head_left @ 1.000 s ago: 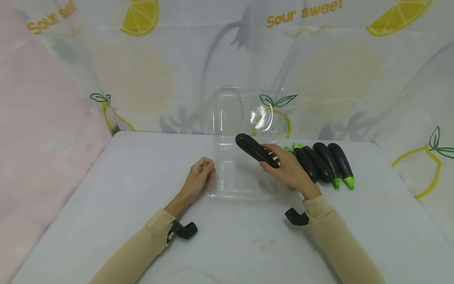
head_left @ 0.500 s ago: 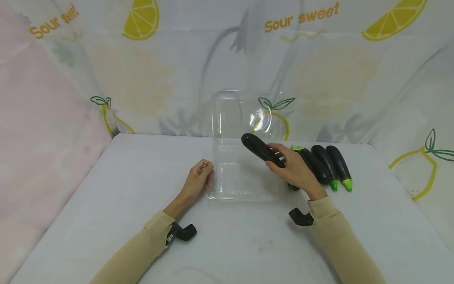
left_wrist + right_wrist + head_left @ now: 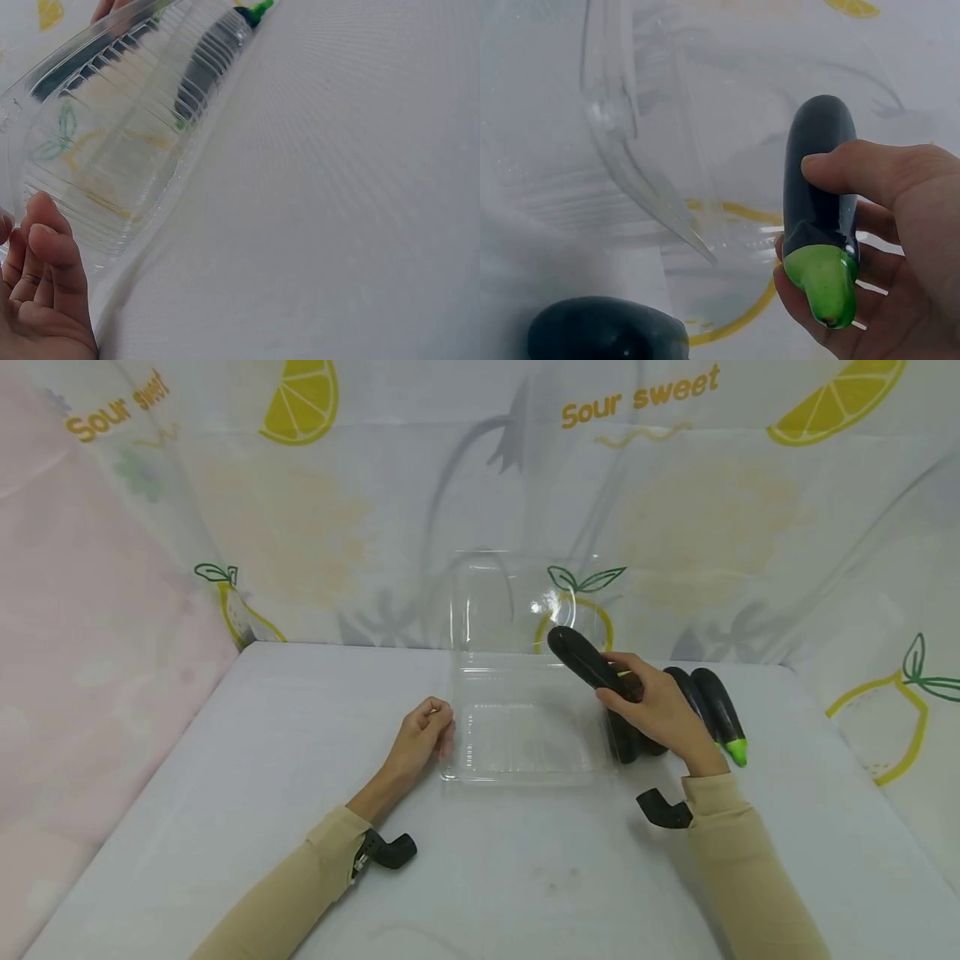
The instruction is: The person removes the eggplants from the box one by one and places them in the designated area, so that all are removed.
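My right hand (image 3: 667, 710) grips a dark eggplant (image 3: 581, 652) between thumb and fingers, raised over the right side of a clear plastic container (image 3: 510, 739). In the right wrist view, the green cap (image 3: 825, 285) of this eggplant points toward the camera. The container's lid (image 3: 487, 602) stands up behind it. My left hand (image 3: 423, 731) holds the container's left rim with curled fingers (image 3: 56, 240), part of them seen through the plastic. Other eggplants (image 3: 718, 710) lie right of the container, some hidden behind the right hand.
A white cloth covers the table (image 3: 300, 718), which meets a lemon-print curtain (image 3: 300, 527) at the back. A pink cloth (image 3: 97, 610) hangs on the left. One loose eggplant (image 3: 607, 330) shows low in the right wrist view.
My right hand has carried the eggplant rightward, from over the container's middle to its right side, covering more of the lying eggplants. The left hand stays put.
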A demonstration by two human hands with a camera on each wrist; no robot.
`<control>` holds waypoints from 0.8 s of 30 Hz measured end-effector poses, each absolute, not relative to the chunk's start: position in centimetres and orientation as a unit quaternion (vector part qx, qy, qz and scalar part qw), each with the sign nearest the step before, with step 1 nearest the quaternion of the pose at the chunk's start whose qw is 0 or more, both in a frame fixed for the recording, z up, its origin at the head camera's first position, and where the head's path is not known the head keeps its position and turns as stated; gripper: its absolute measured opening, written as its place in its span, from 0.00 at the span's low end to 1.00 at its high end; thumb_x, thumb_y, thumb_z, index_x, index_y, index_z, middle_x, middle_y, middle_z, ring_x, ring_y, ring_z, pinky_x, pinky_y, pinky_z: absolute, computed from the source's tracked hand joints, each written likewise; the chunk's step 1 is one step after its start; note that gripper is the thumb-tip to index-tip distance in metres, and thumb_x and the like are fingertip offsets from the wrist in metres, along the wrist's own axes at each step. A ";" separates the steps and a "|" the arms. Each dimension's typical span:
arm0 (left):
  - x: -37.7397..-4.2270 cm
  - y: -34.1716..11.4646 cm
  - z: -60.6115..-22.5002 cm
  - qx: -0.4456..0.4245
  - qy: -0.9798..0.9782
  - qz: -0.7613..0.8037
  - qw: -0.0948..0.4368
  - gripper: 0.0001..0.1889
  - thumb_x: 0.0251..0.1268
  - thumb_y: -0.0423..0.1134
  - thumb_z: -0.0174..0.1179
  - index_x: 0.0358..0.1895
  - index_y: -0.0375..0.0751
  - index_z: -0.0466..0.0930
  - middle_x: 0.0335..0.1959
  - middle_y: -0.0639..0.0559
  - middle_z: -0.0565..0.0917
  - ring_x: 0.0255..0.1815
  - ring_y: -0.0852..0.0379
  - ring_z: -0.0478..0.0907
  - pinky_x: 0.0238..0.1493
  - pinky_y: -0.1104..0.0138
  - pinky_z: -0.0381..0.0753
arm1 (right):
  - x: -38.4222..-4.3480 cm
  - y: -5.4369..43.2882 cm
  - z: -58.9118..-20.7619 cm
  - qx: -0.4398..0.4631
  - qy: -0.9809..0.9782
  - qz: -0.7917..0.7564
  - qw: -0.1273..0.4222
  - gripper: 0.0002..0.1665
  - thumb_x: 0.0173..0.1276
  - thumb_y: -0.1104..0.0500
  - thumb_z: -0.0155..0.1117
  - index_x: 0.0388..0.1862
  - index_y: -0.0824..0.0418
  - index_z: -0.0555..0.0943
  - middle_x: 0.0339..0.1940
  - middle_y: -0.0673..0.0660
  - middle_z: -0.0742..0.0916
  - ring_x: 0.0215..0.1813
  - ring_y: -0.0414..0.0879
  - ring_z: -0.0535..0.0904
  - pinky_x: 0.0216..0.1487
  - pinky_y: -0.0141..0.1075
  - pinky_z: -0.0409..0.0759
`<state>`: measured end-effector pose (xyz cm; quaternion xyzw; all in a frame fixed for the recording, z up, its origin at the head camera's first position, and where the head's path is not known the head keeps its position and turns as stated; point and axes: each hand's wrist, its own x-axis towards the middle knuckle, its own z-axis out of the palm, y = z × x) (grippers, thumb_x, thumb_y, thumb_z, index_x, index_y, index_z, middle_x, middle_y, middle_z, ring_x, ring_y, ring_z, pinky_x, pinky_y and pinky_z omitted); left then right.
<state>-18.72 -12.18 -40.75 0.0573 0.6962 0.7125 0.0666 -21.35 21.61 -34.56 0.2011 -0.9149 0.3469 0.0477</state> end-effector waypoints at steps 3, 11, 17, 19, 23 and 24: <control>-18.7 -12.2 -40.8 0.055 0.694 0.714 0.068 0.10 0.74 0.35 0.44 0.41 0.28 0.65 0.17 0.56 0.72 0.15 0.63 0.68 0.18 0.73 0.68 | -21.4 22.2 -34.7 0.189 -0.921 0.338 0.050 0.34 0.67 0.47 0.61 0.69 0.53 0.65 0.56 0.60 0.81 0.45 0.51 0.82 0.42 0.37 0.77; -18.7 -12.2 -40.8 0.056 0.695 0.714 0.066 0.07 0.74 0.36 0.44 0.39 0.34 0.66 0.17 0.55 0.73 0.15 0.63 0.68 0.18 0.73 0.68 | -21.8 23.9 -35.0 0.167 -0.922 0.346 0.053 0.34 0.68 0.46 0.59 0.70 0.52 0.63 0.59 0.61 0.78 0.50 0.56 0.80 0.46 0.46 0.76; -18.7 -12.1 -40.9 0.049 0.695 0.714 0.067 0.08 0.74 0.36 0.44 0.40 0.32 0.66 0.18 0.56 0.73 0.15 0.63 0.69 0.19 0.73 0.68 | -21.5 25.3 -34.4 0.146 -0.925 0.348 0.055 0.34 0.69 0.47 0.58 0.70 0.53 0.62 0.59 0.62 0.78 0.50 0.56 0.78 0.46 0.45 0.74; -18.7 -12.1 -41.0 0.046 0.696 0.713 0.066 0.09 0.74 0.36 0.44 0.41 0.30 0.66 0.18 0.55 0.73 0.15 0.62 0.69 0.19 0.74 0.68 | -21.4 25.8 -34.2 0.138 -0.925 0.351 0.054 0.35 0.69 0.47 0.58 0.71 0.54 0.61 0.59 0.63 0.77 0.51 0.57 0.78 0.47 0.48 0.74; -18.8 -12.1 -41.0 0.045 0.696 0.713 0.067 0.11 0.74 0.36 0.44 0.43 0.27 0.65 0.19 0.53 0.73 0.16 0.61 0.68 0.19 0.74 0.68 | -21.2 26.8 -33.9 0.116 -0.927 0.355 0.045 0.36 0.69 0.45 0.57 0.72 0.54 0.60 0.63 0.64 0.74 0.55 0.60 0.75 0.48 0.53 0.74; -18.8 -12.0 -41.0 0.045 0.696 0.713 0.068 0.11 0.74 0.36 0.44 0.43 0.27 0.65 0.19 0.53 0.73 0.16 0.61 0.69 0.19 0.73 0.68 | -21.1 27.1 -33.8 0.111 -0.927 0.355 0.045 0.37 0.69 0.44 0.57 0.72 0.54 0.60 0.64 0.64 0.73 0.56 0.61 0.75 0.49 0.53 0.74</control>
